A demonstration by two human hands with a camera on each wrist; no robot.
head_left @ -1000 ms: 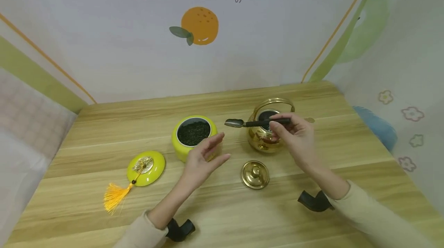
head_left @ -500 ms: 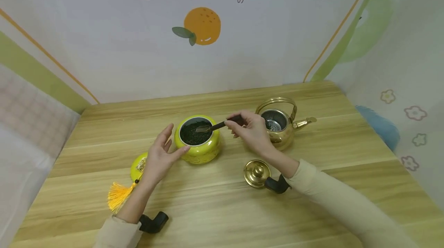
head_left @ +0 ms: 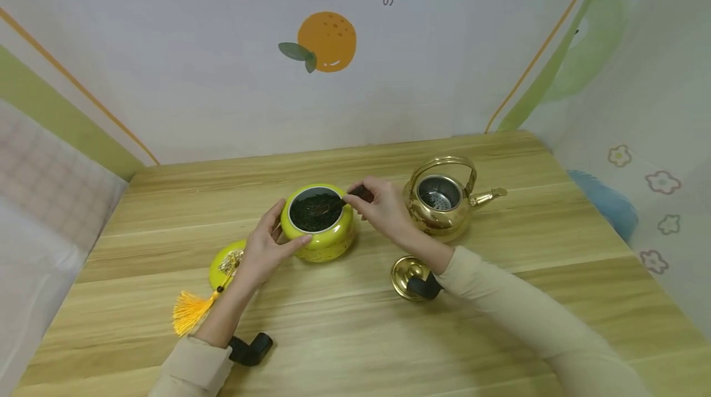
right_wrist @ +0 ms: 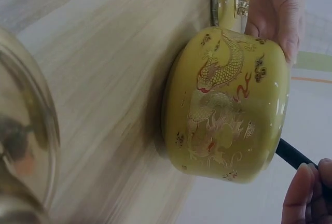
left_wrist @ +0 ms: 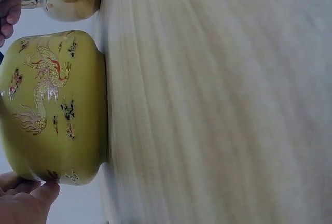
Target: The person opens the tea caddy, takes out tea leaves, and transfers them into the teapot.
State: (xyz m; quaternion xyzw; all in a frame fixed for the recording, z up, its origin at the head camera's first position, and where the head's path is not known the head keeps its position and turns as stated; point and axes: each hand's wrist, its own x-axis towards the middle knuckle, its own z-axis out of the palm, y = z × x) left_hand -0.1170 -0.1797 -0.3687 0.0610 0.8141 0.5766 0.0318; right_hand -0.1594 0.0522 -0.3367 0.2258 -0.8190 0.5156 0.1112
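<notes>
A yellow tea jar point(head_left: 324, 245), painted with dragons and full of dark loose tea leaves point(head_left: 311, 212), stands on the table. My left hand point(head_left: 268, 247) holds its left side, thumb at the front and fingers behind. With bent fingers my right hand point(head_left: 383, 208) pinches the black handle point(right_wrist: 294, 155) of a tea scoop at the jar's right rim. The scoop's bowl is down in the jar and cannot be made out among the leaves. To the right stands a gold teapot point(head_left: 441, 221) without its lid; a metal strainer point(head_left: 440, 194) sits in its mouth.
The gold teapot lid point(head_left: 404, 278) lies partly under my right wrist, near a black strap piece point(head_left: 424, 287). Left of my left arm lies the yellow jar lid point(head_left: 222, 261) with an orange tassel point(head_left: 191, 312). A printed cloth wall point(head_left: 422, 88) closes off the back.
My right hand has brought the scoop left from over the teapot and dipped it into the jar. My left hand has moved left and now touches the jar's side.
</notes>
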